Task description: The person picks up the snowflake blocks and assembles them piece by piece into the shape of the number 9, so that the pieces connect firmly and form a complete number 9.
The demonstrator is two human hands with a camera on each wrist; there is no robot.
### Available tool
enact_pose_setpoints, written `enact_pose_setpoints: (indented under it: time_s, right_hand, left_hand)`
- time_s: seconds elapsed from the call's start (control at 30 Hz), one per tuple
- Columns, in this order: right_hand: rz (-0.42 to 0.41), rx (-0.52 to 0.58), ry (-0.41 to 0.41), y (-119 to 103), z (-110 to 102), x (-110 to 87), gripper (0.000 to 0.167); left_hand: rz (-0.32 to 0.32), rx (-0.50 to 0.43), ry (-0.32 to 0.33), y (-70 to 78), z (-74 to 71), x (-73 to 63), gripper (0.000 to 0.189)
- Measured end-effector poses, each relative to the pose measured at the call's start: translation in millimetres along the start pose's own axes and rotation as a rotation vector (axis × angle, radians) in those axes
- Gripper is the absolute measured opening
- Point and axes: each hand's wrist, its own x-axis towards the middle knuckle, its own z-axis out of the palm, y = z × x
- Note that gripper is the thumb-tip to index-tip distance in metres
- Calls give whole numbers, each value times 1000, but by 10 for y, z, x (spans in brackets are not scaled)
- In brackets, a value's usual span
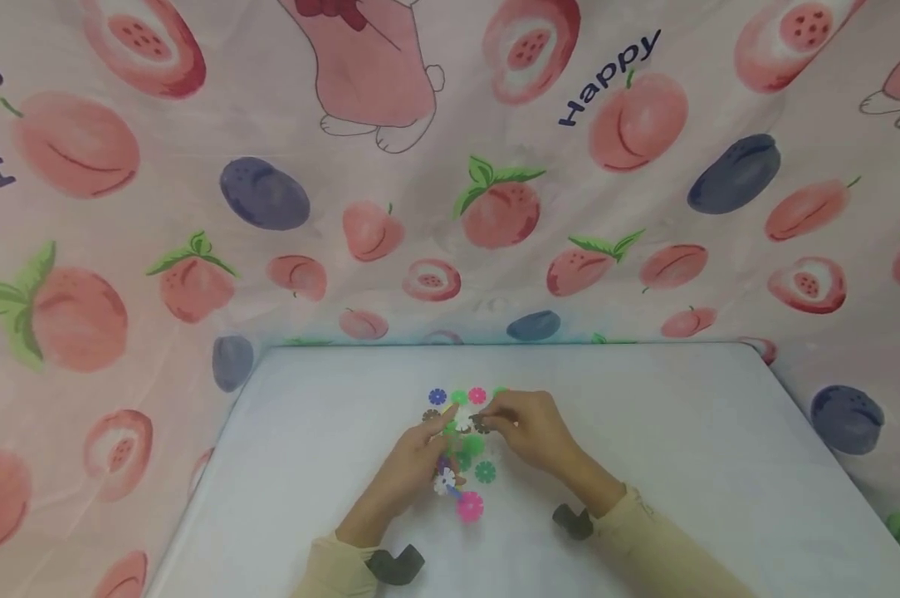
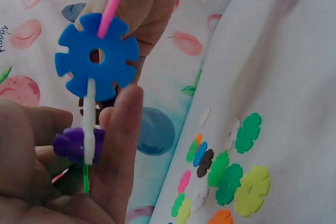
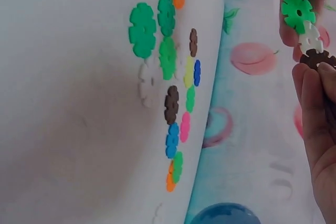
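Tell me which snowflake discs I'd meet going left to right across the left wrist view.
Leaving out overlapping ones: large blue snowflake disc → small pink disc on the white table → dark brown disc lying there → large yellow-green disc.

Soft, muted light washes over the table (image 1: 667, 448) and dim, greyish cloth (image 1: 435, 187) in the head view, the small discs (image 1: 485, 472) losing fine detail. The cloth appears brighter from the left wrist. Blurry-edged shadows (image 2: 270, 45) darken the table in both wrist views; its far edge bows slightly in the right one.
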Motion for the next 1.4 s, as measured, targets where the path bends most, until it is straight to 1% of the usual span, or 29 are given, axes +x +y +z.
enact_pose_setpoints:
  time_s: [0.1, 0.17, 0.23, 0.33, 0.43, 0.6, 0.8, 0.9, 1.0, 1.13, 1.27, 1.33, 1.4]
  right_hand:
    - [11, 5, -1, 7, 16, -18, 7]
    - [9, 14, 1, 16, 32, -33, 6]
    - [-2, 19, 9, 18, 43, -46, 7]
    - [-20, 4, 28, 19, 64, -54, 8]
    - [-23, -13, 49, 22, 86, -51, 9]
    - [-41, -15, 83, 30, 123, -46, 10]
    - [-103, -10, 123, 17, 158, -47, 11]
    - [-132, -30, 140, 17, 182, -56, 11]
    - [-143, -46, 174, 31, 219, -81, 9]
    - [-150, -54, 233, 60, 271, -108, 10]
    - [-188, -75, 277, 76, 297, -105, 12]
    - [-213, -77, 286, 76, 297, -99, 12]
    - [-210, -43, 270, 83, 290, -93, 11]
  left_hand:
    - [15, 89, 66, 4, 3, 10, 48]
    - [32, 127, 106, 1, 7, 11, 45]
    - [49, 142, 140, 0, 12, 8, 42]
    - [79, 161, 165, 6, 16, 5, 40]
    - [89, 168, 171, 24, 18, 8, 41]
    - [91, 163, 181, 52, 28, 8, 42]
    - [69, 96, 190, 53, 58, -6, 42]
    - [91, 119, 209, 64, 67, -13, 42]
    - [95, 118, 218, 84, 73, -17, 42]
    - [72, 55, 219, 102, 92, -19, 42]
    - [73, 28, 238, 101, 128, -8, 43]
    - [74, 23, 248, 100, 145, -3, 43]
    - [68, 6, 238, 106, 149, -9, 43]
